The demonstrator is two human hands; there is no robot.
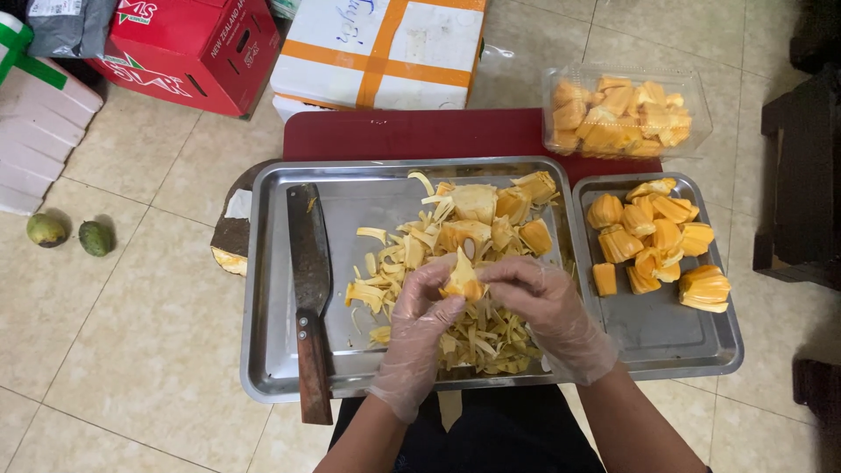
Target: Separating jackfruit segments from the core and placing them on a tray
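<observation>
Both my hands wear clear plastic gloves and meet over the big steel tray (267, 289). My left hand (419, 324) and my right hand (547, 307) together grip one yellow jackfruit piece (462, 278), pulling at it. Beneath them lies a heap of pale jackfruit strands and scraps (477, 337). More uncleaned jackfruit pods (491, 215) sit at the tray's far side. A cleaver with a wooden handle (308, 289) lies along the tray's left side.
A smaller steel tray (666, 333) on the right holds cleaned orange pods (653, 241). A clear plastic box of pods (624, 114) stands behind it. Cardboard boxes (381, 48) line the far floor. Two green fruits (70, 235) lie on the tiles at left.
</observation>
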